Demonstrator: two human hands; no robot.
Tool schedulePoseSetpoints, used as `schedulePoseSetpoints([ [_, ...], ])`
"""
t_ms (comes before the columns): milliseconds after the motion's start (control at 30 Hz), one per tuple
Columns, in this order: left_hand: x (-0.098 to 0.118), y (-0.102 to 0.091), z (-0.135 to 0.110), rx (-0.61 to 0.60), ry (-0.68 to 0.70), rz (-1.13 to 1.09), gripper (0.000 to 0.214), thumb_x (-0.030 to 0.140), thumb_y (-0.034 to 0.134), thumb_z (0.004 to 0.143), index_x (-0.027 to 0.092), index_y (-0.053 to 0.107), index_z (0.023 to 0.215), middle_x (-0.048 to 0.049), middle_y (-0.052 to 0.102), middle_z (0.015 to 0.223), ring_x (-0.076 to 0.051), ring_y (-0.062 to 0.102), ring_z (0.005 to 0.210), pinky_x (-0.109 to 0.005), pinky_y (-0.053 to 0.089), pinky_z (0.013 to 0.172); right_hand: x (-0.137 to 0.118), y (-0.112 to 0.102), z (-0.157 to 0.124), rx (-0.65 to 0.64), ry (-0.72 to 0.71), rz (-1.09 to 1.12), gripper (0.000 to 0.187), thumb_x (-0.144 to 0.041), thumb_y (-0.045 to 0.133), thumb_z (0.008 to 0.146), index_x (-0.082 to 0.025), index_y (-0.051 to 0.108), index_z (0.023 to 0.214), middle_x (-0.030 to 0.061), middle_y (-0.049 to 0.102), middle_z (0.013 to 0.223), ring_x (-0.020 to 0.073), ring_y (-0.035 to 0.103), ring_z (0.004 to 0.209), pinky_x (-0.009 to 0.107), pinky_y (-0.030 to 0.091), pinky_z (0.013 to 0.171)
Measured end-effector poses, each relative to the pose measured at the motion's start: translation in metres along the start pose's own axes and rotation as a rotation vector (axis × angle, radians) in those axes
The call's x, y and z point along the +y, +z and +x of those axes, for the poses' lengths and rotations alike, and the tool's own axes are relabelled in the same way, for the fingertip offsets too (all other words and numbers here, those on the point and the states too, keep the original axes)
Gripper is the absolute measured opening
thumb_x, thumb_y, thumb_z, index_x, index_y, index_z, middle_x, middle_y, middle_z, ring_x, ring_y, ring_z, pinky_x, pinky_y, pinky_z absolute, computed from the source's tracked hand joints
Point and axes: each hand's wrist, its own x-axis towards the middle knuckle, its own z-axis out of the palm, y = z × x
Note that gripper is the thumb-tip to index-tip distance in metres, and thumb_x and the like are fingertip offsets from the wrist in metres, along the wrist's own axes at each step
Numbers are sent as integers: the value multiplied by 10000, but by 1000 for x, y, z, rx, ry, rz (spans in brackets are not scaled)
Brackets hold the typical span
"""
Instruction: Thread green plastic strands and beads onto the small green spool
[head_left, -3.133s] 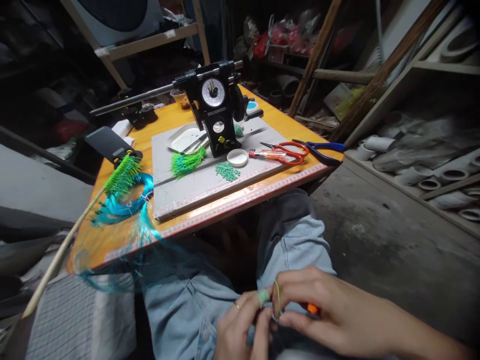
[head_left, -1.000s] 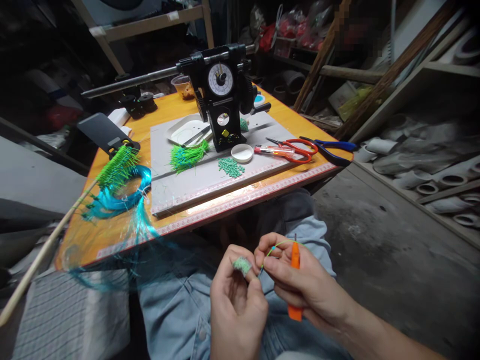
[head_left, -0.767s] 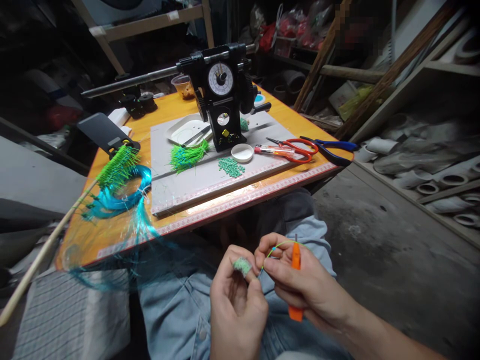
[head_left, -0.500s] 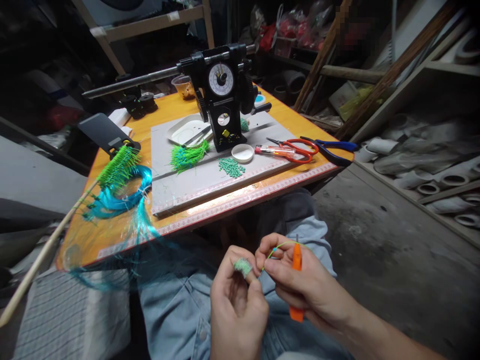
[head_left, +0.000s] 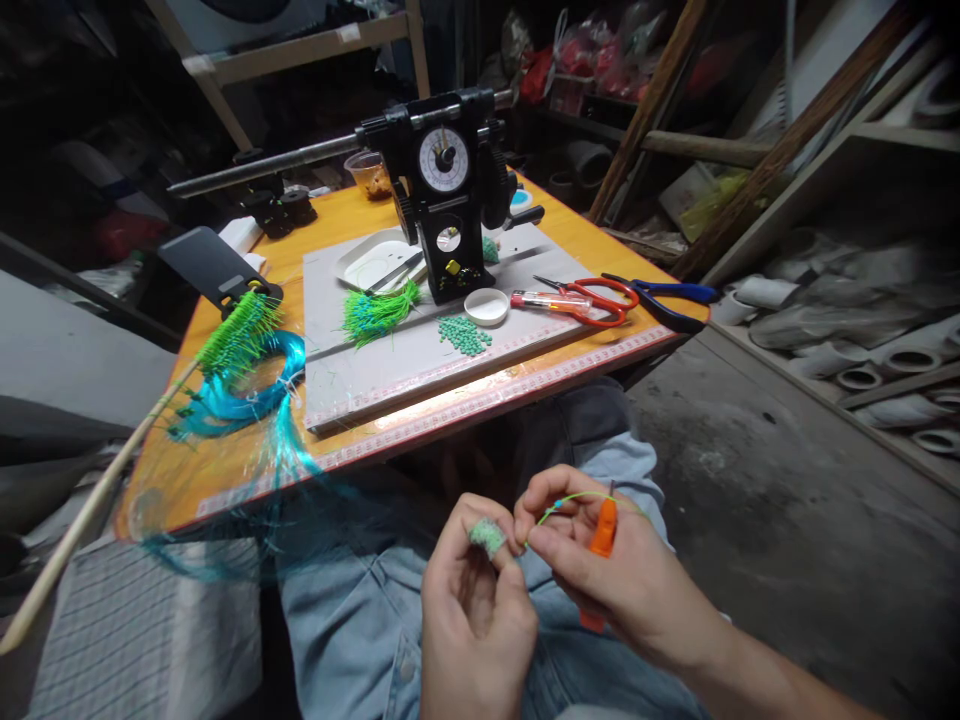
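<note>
In my right hand (head_left: pixel 622 575) rests a slim orange tool (head_left: pixel 604 530) with a thin dark tip; its kind is unclear. The thumb and index finger of that hand pinch a thin bright green line (head_left: pixel 574 497) bearing a small blue bead or stop (head_left: pixel 556 506). The line arcs over the right fingers, and its lower end runs to the tips of my left hand (head_left: pixel 480 610). My left hand is closed in a pinch, and whatever small part sits in its fingertips is hidden. A pale green wrap (head_left: pixel 487 538) covers a left finger. Both hands are above my lap, nearly touching.
On the wooden table (head_left: pixel 525 375) stand a black dial machine (head_left: pixel 450 200) and a grey board (head_left: pixel 360 390). Green beads (head_left: pixel 465 336), a white dish (head_left: pixel 486 307), red scissors (head_left: pixel 600 300), pliers (head_left: pixel 667 300), green line bundles (head_left: pixel 381 312) and a blue line coil (head_left: pixel 247 390) lie there.
My right hand has turned slightly, so the orange tool leans further right and its lower part is more covered. The green line's arc has shifted right; my left hand is nearly still.
</note>
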Motion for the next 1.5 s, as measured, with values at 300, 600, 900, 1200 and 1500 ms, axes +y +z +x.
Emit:
schedulePoseSetpoints([
  [300,1,0,1,-8,15,-18,165,325,584,880,200,580,771,-13,498,772,-160,501,724,-238,436,676,0,0,0,3,3,-50,260,-391,688,828,-196,542,918,-9,595,739,18,339,432,161,295,393],
  [600,0,3,0,26,8,21,194,360,583,877,206,583,760,-14,507,755,-166,509,717,-249,434,683,-3,2,-1,13,-7,-41,253,-384,694,824,-192,546,894,-33,572,675,4,340,389,144,280,358],
  [900,1,1,-2,7,19,42,183,350,579,882,208,583,766,-17,505,762,-163,502,718,-245,424,675,-1,2,-1,13,24,14,275,-385,714,805,-195,545,909,-14,605,688,2,342,386,131,254,354],
  [1200,3,0,0,-2,-28,-50,211,362,610,859,197,573,731,-17,491,744,-162,501,712,-236,428,657,-2,0,-2,2,63,-35,304,-421,721,784,-209,546,913,-14,584,725,-1,292,387,129,253,342],
  [1500,4,0,0,-8,-23,-41,194,342,599,861,198,565,736,-5,489,745,-153,506,714,-228,439,668,-3,1,-2,-15,55,-38,287,-418,699,809,-209,533,915,-84,446,550,11,281,379,125,246,348],
])
